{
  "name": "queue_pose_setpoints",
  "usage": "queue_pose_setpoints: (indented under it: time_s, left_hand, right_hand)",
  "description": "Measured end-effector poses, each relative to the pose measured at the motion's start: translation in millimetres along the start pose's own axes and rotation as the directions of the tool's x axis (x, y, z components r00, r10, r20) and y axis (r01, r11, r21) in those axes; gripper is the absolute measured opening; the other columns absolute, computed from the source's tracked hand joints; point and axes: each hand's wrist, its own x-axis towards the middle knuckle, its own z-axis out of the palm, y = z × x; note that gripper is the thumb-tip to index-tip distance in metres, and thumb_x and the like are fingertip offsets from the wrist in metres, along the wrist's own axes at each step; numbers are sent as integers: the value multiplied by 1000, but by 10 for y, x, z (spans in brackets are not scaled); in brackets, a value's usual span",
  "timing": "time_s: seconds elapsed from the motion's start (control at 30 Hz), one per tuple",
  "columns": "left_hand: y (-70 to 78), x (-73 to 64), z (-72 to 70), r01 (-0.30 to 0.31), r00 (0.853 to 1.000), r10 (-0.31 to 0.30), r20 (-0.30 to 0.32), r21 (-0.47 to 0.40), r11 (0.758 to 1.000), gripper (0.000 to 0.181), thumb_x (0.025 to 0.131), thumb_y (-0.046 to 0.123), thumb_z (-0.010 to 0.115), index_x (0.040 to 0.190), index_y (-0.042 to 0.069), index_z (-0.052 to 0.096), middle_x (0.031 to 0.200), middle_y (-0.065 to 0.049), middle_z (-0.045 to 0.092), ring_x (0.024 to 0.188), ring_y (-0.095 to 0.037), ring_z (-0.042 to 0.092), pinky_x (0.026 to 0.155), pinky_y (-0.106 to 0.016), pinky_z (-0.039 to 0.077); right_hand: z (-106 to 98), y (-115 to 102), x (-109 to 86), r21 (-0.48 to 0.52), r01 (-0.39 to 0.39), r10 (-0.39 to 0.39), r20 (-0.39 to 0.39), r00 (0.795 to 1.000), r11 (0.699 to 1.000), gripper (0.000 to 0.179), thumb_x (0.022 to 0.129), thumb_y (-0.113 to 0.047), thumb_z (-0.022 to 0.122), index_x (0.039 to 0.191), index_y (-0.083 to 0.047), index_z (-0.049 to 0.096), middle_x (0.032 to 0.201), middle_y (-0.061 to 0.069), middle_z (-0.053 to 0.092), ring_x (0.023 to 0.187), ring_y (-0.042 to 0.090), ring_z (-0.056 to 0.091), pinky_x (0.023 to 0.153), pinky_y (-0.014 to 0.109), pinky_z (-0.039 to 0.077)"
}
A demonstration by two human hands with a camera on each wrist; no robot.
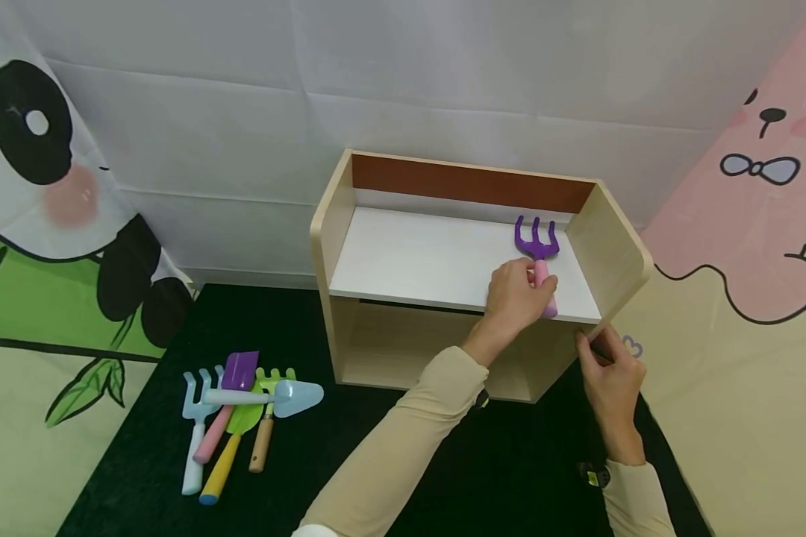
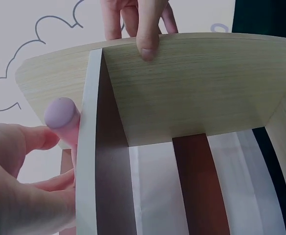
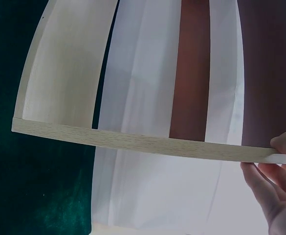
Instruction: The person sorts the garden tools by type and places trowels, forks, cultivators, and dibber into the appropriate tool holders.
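My left hand grips the pink handle of a small garden fork with three purple tines. The fork lies over the right part of the white upper board of a small wooden shelf, tines toward the back. In the left wrist view the rounded handle end shows beside the board's front edge. At the shelf's right side, my right hand pinches the front edge of the side panel, thumb inside and fingers outside.
On the dark green cloth to the left lies a pile of toy garden tools, among them a light blue trowel, a light blue fork and a purple shovel. A white cloth backdrop stands behind the shelf.
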Motion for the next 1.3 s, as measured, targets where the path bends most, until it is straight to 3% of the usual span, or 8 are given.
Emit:
queue_pose_setpoints:
  time_s: [0.27,0.67,1.0,1.3]
  left_hand:
    - [0,-57,-51,-2,1000,2,-9,-56,998,34,95,21,72,120,-1,72,102,-9,72,88,-13,61,73,-18,49]
    - [-43,-205,-191,-6,1000,0,-27,-218,976,24,97,19,69,113,3,76,93,-4,72,78,-8,63,64,-17,49]
    - [-145,-303,-271,-39,998,27,-53,-242,969,22,98,21,69,110,5,77,91,-1,73,77,-6,62,66,-18,51]
    - [-293,-410,-354,-65,998,58,-34,-261,963,20,98,22,68,108,8,78,94,1,74,80,-7,65,67,-20,54]
  right_hand:
    - [-13,11,-3,-15,-3,3,3,1000,1000,31,93,-2,74,124,1,71,105,26,74,91,-23,58,71,4,47]
    - [-19,6,-1,-23,0,0,-5,1000,1000,30,93,-2,73,122,1,71,103,25,74,90,-23,58,71,3,47]
    - [17,88,17,-5,-9,9,-9,1000,1000,30,93,-2,74,123,0,72,103,25,75,91,-22,59,72,6,49]
    - [27,162,35,2,-20,20,-4,1000,1000,32,93,-3,73,125,-1,71,107,24,74,92,-23,58,71,3,46]
